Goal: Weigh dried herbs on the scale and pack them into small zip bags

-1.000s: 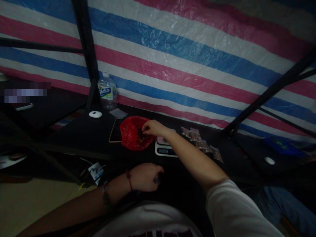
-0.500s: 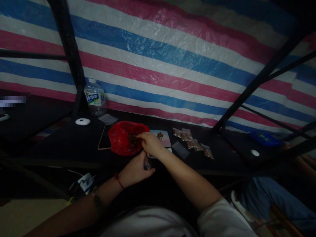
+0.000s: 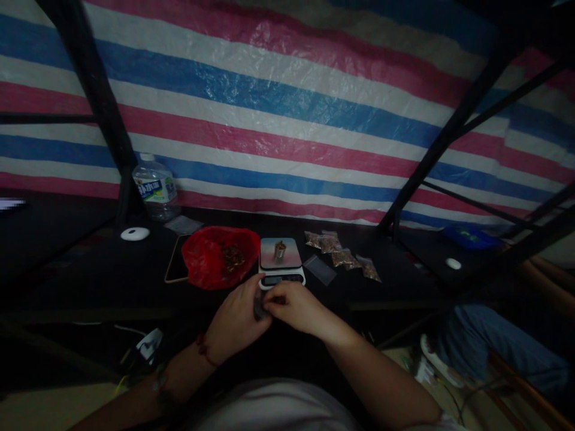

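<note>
Clear plastic, a small piece (image 3: 259,306) hard to make out, sits in the half-curled left hand (image 3: 240,312) at the frame's lower centre. The right hand (image 3: 293,306) has just left the red bag (image 3: 201,258) to meet it, fingers bent together; whether they grip cannot be told. Scooping apparently pauses. Beyond, a little cup (image 3: 280,252) of brown bits stands on the scale (image 3: 293,258), with filled packets (image 3: 330,243) right of centre.

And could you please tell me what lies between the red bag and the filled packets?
In the head view, a scale with a small cup on it, then a flat plastic packet.
</note>
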{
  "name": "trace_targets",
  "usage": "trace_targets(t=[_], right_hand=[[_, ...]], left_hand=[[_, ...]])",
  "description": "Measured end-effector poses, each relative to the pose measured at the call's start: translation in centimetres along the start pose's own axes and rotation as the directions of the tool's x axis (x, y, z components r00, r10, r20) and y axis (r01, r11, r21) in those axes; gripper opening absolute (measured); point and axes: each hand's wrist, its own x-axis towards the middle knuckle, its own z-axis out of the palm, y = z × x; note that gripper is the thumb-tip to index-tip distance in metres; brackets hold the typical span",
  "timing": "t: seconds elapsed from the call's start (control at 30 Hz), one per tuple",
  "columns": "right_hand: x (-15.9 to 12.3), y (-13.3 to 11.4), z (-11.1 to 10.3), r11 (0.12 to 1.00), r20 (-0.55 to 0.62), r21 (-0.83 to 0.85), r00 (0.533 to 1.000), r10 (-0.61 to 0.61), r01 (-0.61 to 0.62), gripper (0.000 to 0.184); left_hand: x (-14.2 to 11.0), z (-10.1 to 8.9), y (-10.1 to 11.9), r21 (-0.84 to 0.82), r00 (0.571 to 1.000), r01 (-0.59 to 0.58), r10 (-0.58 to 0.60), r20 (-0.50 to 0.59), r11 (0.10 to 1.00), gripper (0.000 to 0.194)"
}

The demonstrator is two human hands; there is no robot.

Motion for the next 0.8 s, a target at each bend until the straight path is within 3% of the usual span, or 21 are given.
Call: trace_targets(t=[0.23, 0.4, 0.57, 0.8], right_hand=[[-0.9, -0.1, 0.8, 0.998, 0.115, 0.06, 0.993, 0.0, -0.007, 0.016], [-1.0, -0.4, -0.7, 0.998, 0.069, -0.027, 0.996, -0.052, 0.054, 0.025], [-1.4, -0.5, -2.6, 0.998, 0.052, -0.022, 0.997, -0.06, 0.061, 0.042], [-1.5, -0.4, -3.2, 0.985, 0.004, -0.099, 0.99, -0.138, 0.138, 0.032]], left_hand=[[-0.8, 0.5, 0.4, 0.103, 0.99, -0.139, 0.138, 0.015, 0.985, 0.065], [-0.6, 0.3, -0.2, 0.088, 0.988, -0.134, 0.127, 0.084, 0.987, 0.072], [0.2, -0.8, -1.1, 0.06, 0.964, -0.203, 0.188, 0.19, 0.977, 0.081], [0.6, -2.2, -0.9, 0.072, 0.97, -0.187, 0.173, 0.172, 0.98, 0.084]])
